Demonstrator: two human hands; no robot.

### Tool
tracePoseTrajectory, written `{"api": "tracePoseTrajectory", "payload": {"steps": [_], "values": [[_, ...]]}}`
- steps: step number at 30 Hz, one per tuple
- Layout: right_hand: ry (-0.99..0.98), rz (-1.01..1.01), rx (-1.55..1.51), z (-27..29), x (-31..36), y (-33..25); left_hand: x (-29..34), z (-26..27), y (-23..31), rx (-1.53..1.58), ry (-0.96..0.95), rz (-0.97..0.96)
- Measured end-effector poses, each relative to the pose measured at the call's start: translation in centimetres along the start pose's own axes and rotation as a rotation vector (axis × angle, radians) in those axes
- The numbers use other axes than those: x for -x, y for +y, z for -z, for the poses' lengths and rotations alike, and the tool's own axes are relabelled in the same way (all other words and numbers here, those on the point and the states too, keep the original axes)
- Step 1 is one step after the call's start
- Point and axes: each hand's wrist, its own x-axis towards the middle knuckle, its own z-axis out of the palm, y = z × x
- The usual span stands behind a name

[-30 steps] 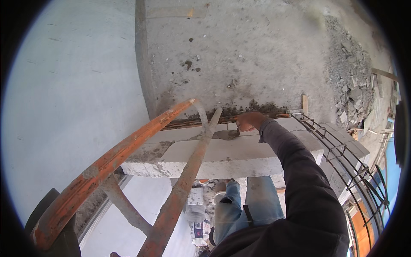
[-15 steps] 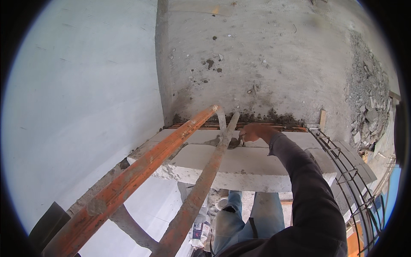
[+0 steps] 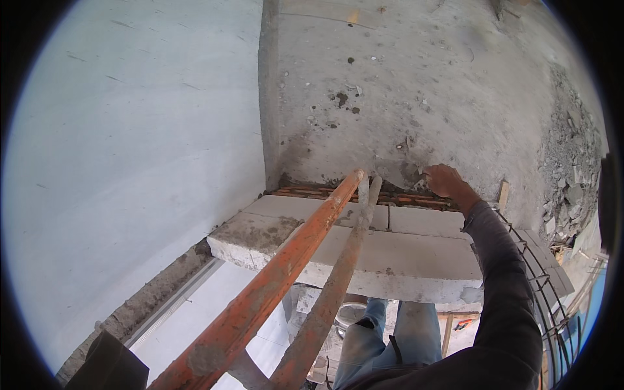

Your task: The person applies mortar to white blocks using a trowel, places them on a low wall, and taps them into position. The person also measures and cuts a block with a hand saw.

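My right hand (image 3: 444, 181) is closed round what looks like a trowel. Its grey blade (image 3: 398, 174), with a dark patch of mortar on it, is hard to tell from the concrete behind. The hand is just beyond the far edge of a white block wall, over a strip of red bricks (image 3: 416, 199). Below it lie the white blocks: a far row (image 3: 426, 221) with a dark upright joint, and a nearer block (image 3: 416, 257). A rough block (image 3: 250, 235) at the left carries smeared mortar. My left hand is not in view.
Two mortar-crusted orange poles (image 3: 286, 276) slant across the blocks from the lower left. A steel rebar cage (image 3: 541, 279) stands at the right. A pale wall (image 3: 143, 117) rises on the left. Rubble (image 3: 575, 156) lies at the far right.
My right hand has lifted away from the block joint with the trowel, moving right and farther out over the brick strip. The whole view has shifted slightly.
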Motion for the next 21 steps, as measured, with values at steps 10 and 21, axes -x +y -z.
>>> {"api": "tracePoseTrajectory", "payload": {"steps": [10, 21], "values": [[-0.052, 0.322, 0.044, -12.6, -16.6, -12.8, -1.1, -2.6, -3.3, -0.055, 0.012, 0.043], [-0.330, 0.450, 0.049, -12.2, -18.1, -10.5, -1.4, -3.6, -4.9, -0.080, 0.043, 0.054]]}}
